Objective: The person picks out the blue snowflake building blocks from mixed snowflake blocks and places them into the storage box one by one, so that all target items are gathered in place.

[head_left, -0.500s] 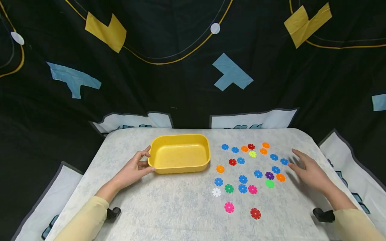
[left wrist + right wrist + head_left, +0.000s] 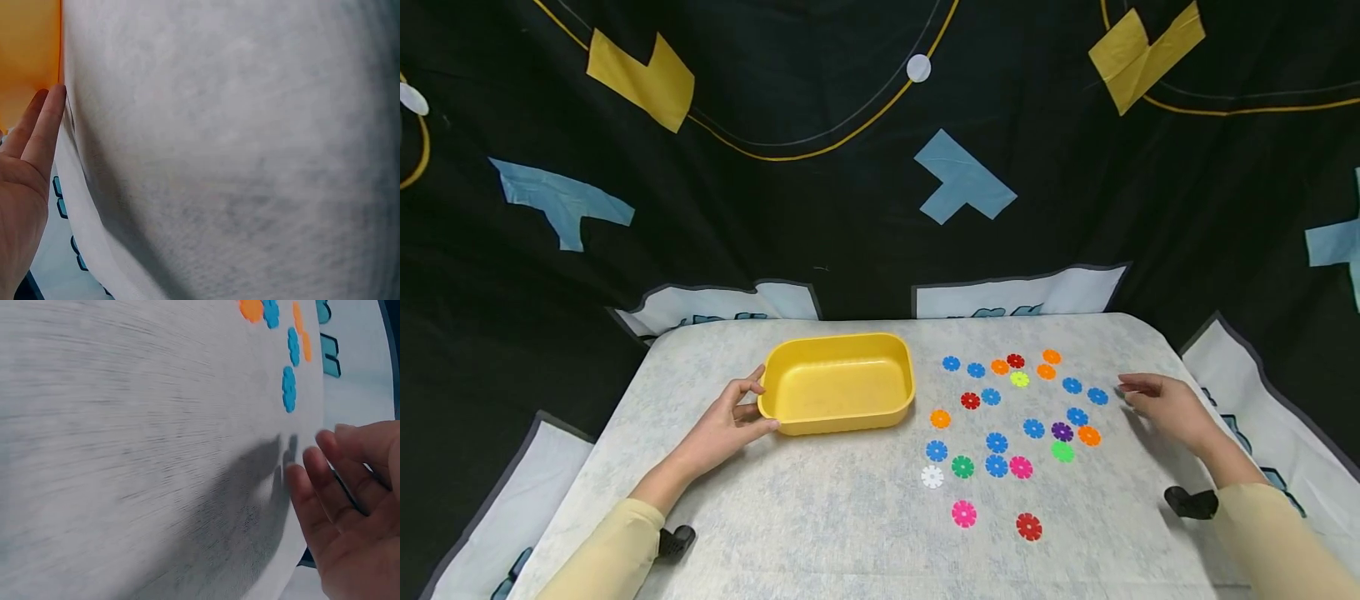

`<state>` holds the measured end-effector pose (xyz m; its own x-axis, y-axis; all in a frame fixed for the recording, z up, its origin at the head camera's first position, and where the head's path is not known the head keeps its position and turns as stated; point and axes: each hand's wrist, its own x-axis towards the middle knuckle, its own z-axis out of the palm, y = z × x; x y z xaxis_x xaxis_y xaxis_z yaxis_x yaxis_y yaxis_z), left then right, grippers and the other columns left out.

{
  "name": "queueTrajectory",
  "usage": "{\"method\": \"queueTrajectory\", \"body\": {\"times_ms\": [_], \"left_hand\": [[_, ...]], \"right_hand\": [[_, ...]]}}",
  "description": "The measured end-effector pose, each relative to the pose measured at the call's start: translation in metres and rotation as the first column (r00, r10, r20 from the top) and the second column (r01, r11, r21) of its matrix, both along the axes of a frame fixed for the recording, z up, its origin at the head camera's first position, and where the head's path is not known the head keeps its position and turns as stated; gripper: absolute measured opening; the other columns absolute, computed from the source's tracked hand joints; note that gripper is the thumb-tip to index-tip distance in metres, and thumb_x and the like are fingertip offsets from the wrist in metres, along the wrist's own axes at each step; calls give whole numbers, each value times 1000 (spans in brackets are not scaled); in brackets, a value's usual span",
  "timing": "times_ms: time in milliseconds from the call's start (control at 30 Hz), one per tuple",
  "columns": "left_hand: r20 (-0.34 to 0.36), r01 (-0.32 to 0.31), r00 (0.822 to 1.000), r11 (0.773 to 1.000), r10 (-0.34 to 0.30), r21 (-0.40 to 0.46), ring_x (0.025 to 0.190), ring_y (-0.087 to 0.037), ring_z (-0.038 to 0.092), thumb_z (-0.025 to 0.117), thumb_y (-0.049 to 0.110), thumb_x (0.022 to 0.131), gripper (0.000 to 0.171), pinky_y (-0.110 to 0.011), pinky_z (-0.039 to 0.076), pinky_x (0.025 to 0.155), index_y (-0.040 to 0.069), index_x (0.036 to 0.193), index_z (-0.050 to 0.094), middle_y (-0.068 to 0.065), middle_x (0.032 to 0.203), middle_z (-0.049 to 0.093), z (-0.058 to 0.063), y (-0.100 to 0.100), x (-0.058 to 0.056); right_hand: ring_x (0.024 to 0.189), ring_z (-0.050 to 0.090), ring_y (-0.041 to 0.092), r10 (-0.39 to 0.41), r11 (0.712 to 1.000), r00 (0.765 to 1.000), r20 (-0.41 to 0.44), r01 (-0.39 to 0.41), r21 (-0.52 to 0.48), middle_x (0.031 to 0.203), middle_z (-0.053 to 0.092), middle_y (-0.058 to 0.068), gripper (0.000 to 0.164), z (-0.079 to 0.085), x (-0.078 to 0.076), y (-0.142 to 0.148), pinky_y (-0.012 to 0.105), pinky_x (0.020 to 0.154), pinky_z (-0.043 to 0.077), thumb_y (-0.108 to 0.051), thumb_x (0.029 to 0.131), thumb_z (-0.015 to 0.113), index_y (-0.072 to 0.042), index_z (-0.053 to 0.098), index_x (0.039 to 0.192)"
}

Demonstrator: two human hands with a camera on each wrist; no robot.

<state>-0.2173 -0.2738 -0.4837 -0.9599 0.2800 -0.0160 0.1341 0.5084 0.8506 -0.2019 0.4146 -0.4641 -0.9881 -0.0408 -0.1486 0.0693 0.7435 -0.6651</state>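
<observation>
A shallow yellow tray (image 2: 837, 423) stands on the table left of its middle, with nothing in it. My left hand (image 2: 718, 432) rests at the tray's left end, thumb by the front corner, other fingers spread along the outer side. In the left wrist view, straight fingers (image 2: 45, 134) meet the yellow wall. My right hand (image 2: 1176, 418) hovers at the right of the table, fingers loosely bent, nothing in them. Nearest to it lies a blue notched disc (image 2: 1097, 396). The right wrist view shows that hand's shadow on the cloth below the fingers.
Several notched discs lie scattered flat between the tray and my right hand, among them a purple one (image 2: 1062, 432), a white one (image 2: 932, 477) and a red one (image 2: 1028, 527) near the front. A pale cloth (image 2: 820, 517) covers the table. Behind hangs a black curtain (image 2: 820, 225).
My right hand has drawn slightly away to the right from the blue disc, its fingers closer together. The left hand stays at the tray. The head view has shifted a little.
</observation>
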Motion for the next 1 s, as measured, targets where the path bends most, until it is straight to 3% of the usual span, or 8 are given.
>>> {"method": "queueTrajectory", "body": {"times_ms": [67, 200, 433, 600, 800, 1000], "left_hand": [[-4, 4, 1000, 1000, -4, 2, 130, -37, 56, 78, 33, 94, 61, -45, 52, 100, 9, 133, 38, 3, 171, 13, -2, 0, -1], [-14, 10, 1000, 1000, -10, 11, 128, -34, 58, 78, 38, 92, 63, -38, 53, 98, 10, 132, 39, 5, 170, 14, -7, -2, -3], [-17, 8, 1000, 1000, -8, 22, 128, -32, 59, 79, 40, 91, 63, -36, 52, 98, 12, 132, 40, 5, 170, 14, -7, -2, -4], [-4, 1, 1000, 1000, -1, 19, 129, -36, 58, 79, 40, 91, 64, -32, 55, 93, 12, 132, 39, 6, 170, 14, -6, -2, -3], [-5, 4, 1000, 1000, -4, 29, 129, -34, 58, 80, 40, 91, 65, -25, 54, 91, 11, 133, 39, 7, 170, 14, -5, -2, -3], [-10, 9, 1000, 999, -9, 32, 128, -33, 59, 80, 39, 91, 65, -24, 53, 91, 11, 133, 39, 6, 170, 14, -5, -1, -4]], "right_hand": [[114, 61, 37, 4, 1000, 999, 34, -4, -25, 138, 56, 30, 44, -1, -3, 2, 30, 85, 55, -16, 108, 52, 8, 48, 145], [113, 61, 37, 27, 998, 997, 77, -23, -53, 137, 57, 30, 45, -2, -10, 2, 39, 88, 56, -16, 107, 55, 9, 49, 144], [111, 55, 35, 109, 993, 988, 106, -103, -58, 139, 54, 29, 53, -7, -25, -2, 32, 85, 54, -20, 101, 67, 5, 50, 145], [113, 51, 35, 154, 988, 983, 103, -151, -38, 142, 50, 30, 56, -10, -31, -2, 34, 88, 51, -21, 98, 71, 4, 52, 144], [111, 50, 34, 159, 987, 984, 77, -159, -5, 141, 51, 29, 57, -12, -33, 0, 39, 92, 50, -26, 97, 72, 2, 54, 143], [110, 51, 33, 128, 992, 990, 61, -128, 1, 139, 52, 27, 53, -18, -34, 2, 37, 91, 49, -27, 97, 73, 0, 58, 140]]}}
